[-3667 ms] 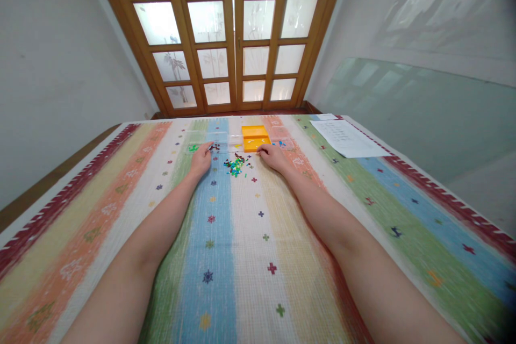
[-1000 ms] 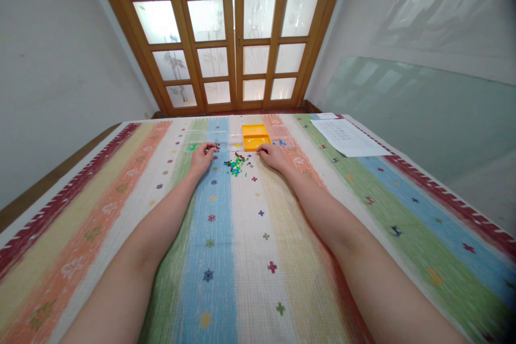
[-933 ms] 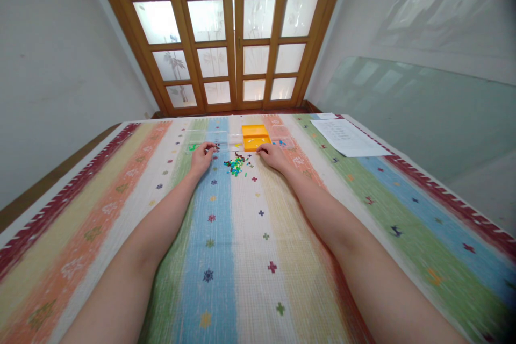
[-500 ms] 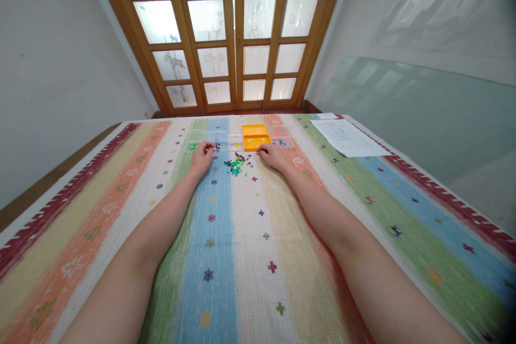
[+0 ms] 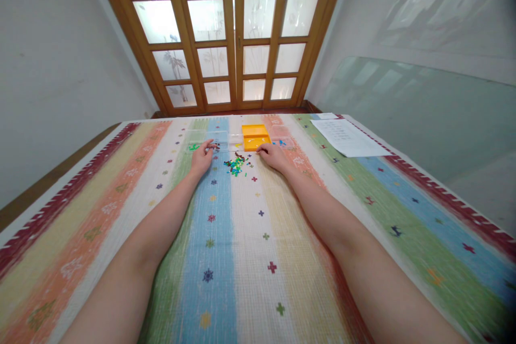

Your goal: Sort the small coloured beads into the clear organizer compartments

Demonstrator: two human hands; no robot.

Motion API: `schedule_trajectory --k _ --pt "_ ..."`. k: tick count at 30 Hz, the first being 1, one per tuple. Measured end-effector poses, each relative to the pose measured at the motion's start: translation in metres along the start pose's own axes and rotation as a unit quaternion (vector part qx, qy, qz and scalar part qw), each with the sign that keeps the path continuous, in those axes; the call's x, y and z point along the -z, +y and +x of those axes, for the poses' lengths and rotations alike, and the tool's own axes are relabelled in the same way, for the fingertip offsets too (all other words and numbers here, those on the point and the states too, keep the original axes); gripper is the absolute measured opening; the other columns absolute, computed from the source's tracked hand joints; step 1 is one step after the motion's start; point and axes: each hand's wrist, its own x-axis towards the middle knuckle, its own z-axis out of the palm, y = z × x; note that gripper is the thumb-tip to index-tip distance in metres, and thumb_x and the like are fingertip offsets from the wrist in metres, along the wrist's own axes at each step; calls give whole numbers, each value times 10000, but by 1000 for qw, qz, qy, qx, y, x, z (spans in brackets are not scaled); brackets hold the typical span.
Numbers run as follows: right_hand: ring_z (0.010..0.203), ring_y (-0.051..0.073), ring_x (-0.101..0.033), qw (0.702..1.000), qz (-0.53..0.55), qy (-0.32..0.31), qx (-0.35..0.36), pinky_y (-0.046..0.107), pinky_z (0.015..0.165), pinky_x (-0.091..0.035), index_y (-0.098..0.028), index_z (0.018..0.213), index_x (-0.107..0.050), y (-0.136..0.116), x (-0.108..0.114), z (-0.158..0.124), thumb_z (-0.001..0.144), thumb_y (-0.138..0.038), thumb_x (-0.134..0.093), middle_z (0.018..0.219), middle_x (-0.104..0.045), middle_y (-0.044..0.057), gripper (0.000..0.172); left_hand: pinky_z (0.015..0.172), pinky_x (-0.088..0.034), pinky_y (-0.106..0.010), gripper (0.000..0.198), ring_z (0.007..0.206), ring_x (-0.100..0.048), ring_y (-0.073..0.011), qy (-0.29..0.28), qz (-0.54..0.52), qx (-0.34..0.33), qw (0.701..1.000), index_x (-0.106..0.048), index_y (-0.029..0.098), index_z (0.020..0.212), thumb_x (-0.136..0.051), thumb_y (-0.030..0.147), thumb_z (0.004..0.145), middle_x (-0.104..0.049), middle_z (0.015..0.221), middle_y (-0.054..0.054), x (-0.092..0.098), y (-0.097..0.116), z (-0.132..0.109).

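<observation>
Far out on the striped cloth (image 5: 121,193), the left hand (image 5: 201,157) lies with its fingers stretched forward, their tips at the near edge of a clear tray (image 5: 220,140). A few green bits (image 5: 194,147) lie just left of the fingertips and some dark ones (image 5: 215,146) just beside them. Whether the fingers pinch anything is too small to tell.

Between the hands sits the pile (image 5: 236,164), a small loose heap of tiny pieces in green, blue, red, yellow and dark colours. It lies on the blue and white stripes, and its long axis runs roughly away from the person, toward the trays. Single pieces are too small to tell their shape or which way each points.

Behind the pile, the orange tray (image 5: 253,136) stands square with its long side running away from the person.

The right hand (image 5: 273,155) rests palm down, fingers loosely curled, tips at the orange tray's near corner; a hold cannot be made out. Blue bits (image 5: 280,143) lie just beyond it. A paper sheet (image 5: 346,137) lies well apart to the right.
</observation>
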Motion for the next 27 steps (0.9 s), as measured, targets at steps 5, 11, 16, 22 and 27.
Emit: schedule_trajectory --k 5,11,16,22,27 --pt "983 211 -689 1000 4 -4 -4 310 924 -495 -208 970 -770 -1 1 0 939 -129 -562 1038 -784 54 225 725 -541 -295 407 645 -574 -128 -12 34 -22 999 -704 221 1282 -547 223 906 -771 1115 -38 2 3 0" --pt "996 212 -686 1000 4 -9 -13 314 938 -497 -208 969 -770 -5 3 -1 938 -131 -557 1045 -783 56 229 788 -510 -332 244 747 -599 -184 -123 119 -111 979 -771 213 1053 -599 266 888 -736 951 -45 3 17 -9" --pt "1002 212 -684 1000 1 -13 -16 318 953 -497 -208 980 -775 -6 3 -1 938 -144 -555 1062 -783 61 233 802 -502 -341 200 794 -594 -192 -211 156 -177 949 -757 221 986 -624 218 838 -659 1003 -52 4 33 -17" --pt "1005 211 -685 1000 4 -9 -12 312 934 -495 -202 988 -774 -4 1 0 946 -138 -552 1067 -783 64 234 812 -498 -348 136 871 -595 -208 -222 179 -206 936 -703 217 920 -624 190 813 -616 1036 -57 6 36 -18" --pt "1007 209 -689 1000 1 -12 -18 306 930 -494 -208 980 -771 -5 2 0 948 -132 -563 1066 -785 57 224 824 -503 -353 152 908 -605 -224 -224 188 -197 936 -724 220 917 -617 195 813 -627 1012 -60 5 34 -16"
